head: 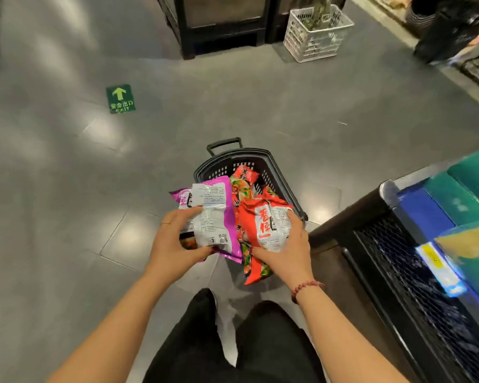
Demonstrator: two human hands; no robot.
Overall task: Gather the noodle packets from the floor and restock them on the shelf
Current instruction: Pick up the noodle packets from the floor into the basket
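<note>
My left hand (pixel 174 239) grips a purple noodle packet (pixel 216 214), its white back label facing up, with another packet partly hidden under it. My right hand (pixel 285 250) grips a red noodle packet (pixel 263 225) with white lettering, stacked on further red packets. Both bundles are held above the near rim of a black wheeled shopping basket (pixel 271 172) standing on the grey floor. One more red packet (pixel 242 181) leans inside the basket. The shelf (pixel 385 239) with a black mesh front stands at my right.
Blue and green boxes (pixel 454 200) fill the shelf at right. A white plastic crate (pixel 315 34) and a black display stand (pixel 219 26) are at the far side. A green exit sticker (pixel 120 98) is on the floor at left. My black trouser legs are below.
</note>
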